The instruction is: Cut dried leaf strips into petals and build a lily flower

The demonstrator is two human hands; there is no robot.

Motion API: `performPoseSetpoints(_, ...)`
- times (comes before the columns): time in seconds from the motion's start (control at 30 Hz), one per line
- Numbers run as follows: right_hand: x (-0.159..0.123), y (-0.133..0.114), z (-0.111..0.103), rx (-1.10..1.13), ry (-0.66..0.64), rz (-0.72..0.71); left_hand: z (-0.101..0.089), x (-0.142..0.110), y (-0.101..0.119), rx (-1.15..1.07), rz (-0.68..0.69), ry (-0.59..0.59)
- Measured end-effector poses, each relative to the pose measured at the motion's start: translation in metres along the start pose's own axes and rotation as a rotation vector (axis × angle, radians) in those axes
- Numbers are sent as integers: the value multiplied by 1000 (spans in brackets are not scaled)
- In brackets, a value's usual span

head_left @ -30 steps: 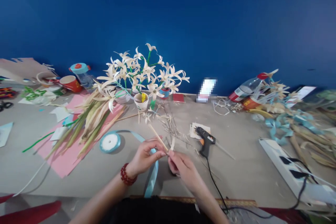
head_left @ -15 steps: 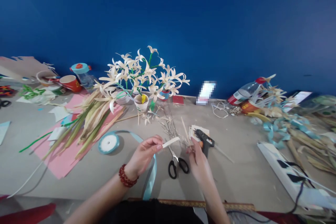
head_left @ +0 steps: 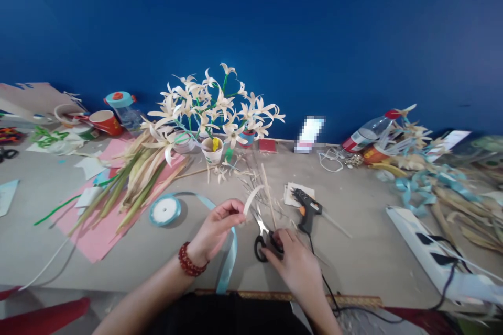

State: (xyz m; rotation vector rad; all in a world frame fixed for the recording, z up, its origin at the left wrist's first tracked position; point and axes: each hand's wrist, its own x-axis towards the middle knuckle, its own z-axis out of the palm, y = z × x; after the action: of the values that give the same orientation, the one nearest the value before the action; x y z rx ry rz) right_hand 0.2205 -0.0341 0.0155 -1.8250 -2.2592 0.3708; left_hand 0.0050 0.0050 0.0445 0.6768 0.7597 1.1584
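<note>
Between the thumb and fingers of my left hand (head_left: 222, 225) is a narrow cream strip (head_left: 253, 200), its free end curving up and right; it looks like corn husk. My right hand (head_left: 296, 259) is closed over the black handles of the scissors (head_left: 262, 227), which lie on the table with their blades pointing away from me. Its fingers partly cover the right loop. Thin twigs (head_left: 251, 180) and a pale stick (head_left: 268, 193) lie around the blades. Light-blue ribbon (head_left: 230, 261) runs under my left wrist from its roll (head_left: 165, 210).
Cups (head_left: 212, 153) of cream handmade flowers (head_left: 212, 107) stand near the blue wall. Dried husks (head_left: 135, 183) lie on pink paper (head_left: 92, 241) at left. Right of my hand is a glue gun (head_left: 310, 209) with its cord; farther right are a power strip (head_left: 412, 251) and a bottle (head_left: 365, 136).
My right hand has come down and slightly left, from beside the glue gun onto the scissors' handles. The strip in my left hand now points more upward.
</note>
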Motion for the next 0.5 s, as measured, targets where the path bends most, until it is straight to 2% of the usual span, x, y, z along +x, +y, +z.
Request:
performPoseSetpoints(0.23,-1,9,-3,-25,24,55,2,-4,4,41,-17,6)
performPoseSetpoints(0.5,-1,22,-10,109,1,74,9,-10,12,-45,36,25)
